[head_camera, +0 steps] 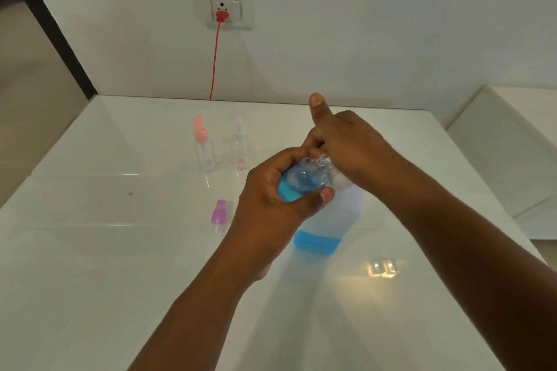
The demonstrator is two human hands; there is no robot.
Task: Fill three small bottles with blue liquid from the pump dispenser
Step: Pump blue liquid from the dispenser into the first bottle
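Small clear plastic bottle (pixel 304 181), partly filled with blue liquid, is held above the table in front of me, tipped so its long axis runs from lower left up to upper right, mouth toward the pump. My left hand (pixel 271 205) has it: fingers curled over the top, thumb (pixel 319 197) under the near side, a full wrap. Its mouth sits right at the spout of the large translucent pump dispenser (pixel 331 220), which stands upright on the table just right of and below the bottle, with only a low band of blue left at the bottom.

My right hand (pixel 346 144) covers the pump head; fingers bent down over it, thumb sticking up free. Can't tell exact spout-to-mouth alignment, my fingers hide it.

My read: mid-fill on this bottle; the next press needs the mouth kept under the spout.

Purple spray cap (pixel 219 215) lies on the white glossy table (pixel 90 250) left of my left wrist, probably off this bottle. Farther back, well apart: pink-capped clear bottle (pixel 203 147) and pale-capped clear bottle (pixel 240 144), both upright, capped, apparently empty.
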